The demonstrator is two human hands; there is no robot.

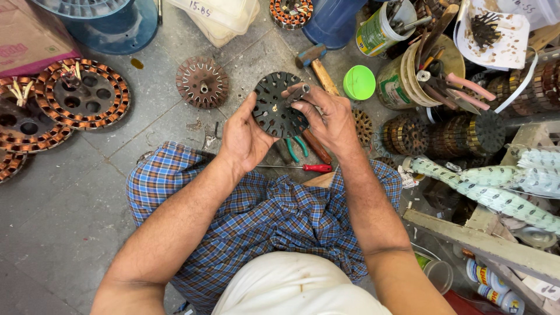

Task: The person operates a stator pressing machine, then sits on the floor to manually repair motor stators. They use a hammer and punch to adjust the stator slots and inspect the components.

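Left hand (pixel 245 137) grips the round dark metal disc (pixel 277 108) by its edge, flat face up toward the camera. Right hand (pixel 329 119) pinches its top rim.

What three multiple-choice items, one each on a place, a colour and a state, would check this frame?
1. Where does the hammer lie?
A. on the floor beyond the hands
B. on the person's lap
C. inside the blue drum

2. What colour is the round lid beside the hammer?
A. red
B. bright green
C. white

3. How is the dark slotted disc held?
A. flat on the floor, untouched
B. by the left hand alone
C. between both hands above the floor

Answers: 1 A, its wooden handle rests on the concrete past the disc. 2 B, the lid is plainly green. 3 C, the left hand grips the disc's lower edge while the right hand presses a small metal piece at its upper rim.
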